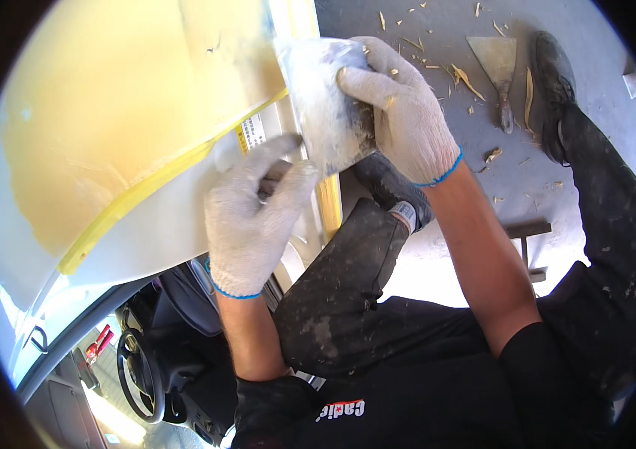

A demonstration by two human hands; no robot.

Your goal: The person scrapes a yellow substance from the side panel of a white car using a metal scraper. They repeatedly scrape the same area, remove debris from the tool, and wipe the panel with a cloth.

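A flat metal plate point(329, 101), smeared with white and grey, is tilted in front of the car's edge. My right hand point(404, 105), in a pale knit glove with a blue cuff, grips its right side, thumb on the near face. My left hand point(254, 206), gloved alike, hovers by the plate's lower left edge. Its index finger and thumb are apart and bent, other fingers curled behind; whether a fingertip touches the plate is unclear. Left of both hands is a white car panel point(138, 217) with a wide yellowish coated patch point(131, 112), bordered by yellow masking tape point(123, 206).
On the grey floor point(437, 22) lie a putty knife point(497, 63) and scattered yellowish tape scraps point(469, 82). My legs are bent, one black shoe point(555, 71) out to the right. A dark metal stand point(527, 239) is by my leg. A steering wheel point(138, 378) shows at lower left.
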